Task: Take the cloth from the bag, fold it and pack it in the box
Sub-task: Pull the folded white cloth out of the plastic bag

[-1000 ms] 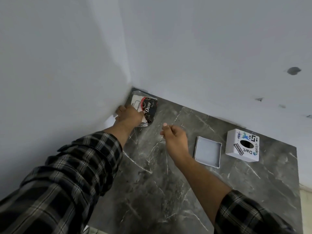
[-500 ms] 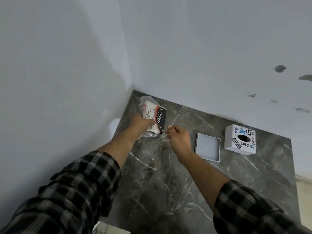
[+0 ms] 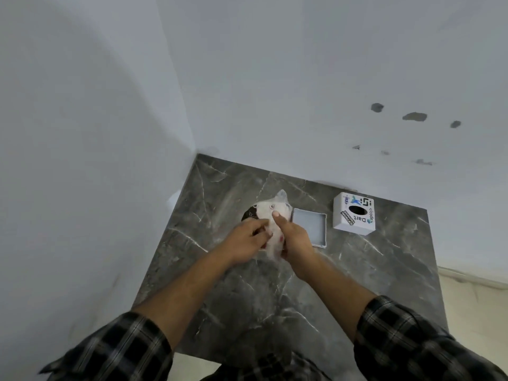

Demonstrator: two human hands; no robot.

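A clear plastic bag point(image 3: 270, 213) with a white and black cloth packed inside is held over the middle of the dark marble table point(image 3: 357, 270). My left hand point(image 3: 244, 240) grips the bag's near left side. On its right side my right hand point(image 3: 292, 237) holds it, thumb pressed on top. The cloth is still inside the bag and partly hidden by my fingers. Just to the right lies an open shallow grey box point(image 3: 310, 224), touching or nearly touching the bag. Further right stands a white box lid point(image 3: 353, 214) with stickers and a round hole.
White walls meet in a corner behind and to the left of the table. The table's right edge drops to a pale floor point(image 3: 472, 312). My checked sleeves fill the bottom of the view.
The bag has come from the back left corner toward the middle, next to the grey box. My right hand, apart from it before, now holds it too.
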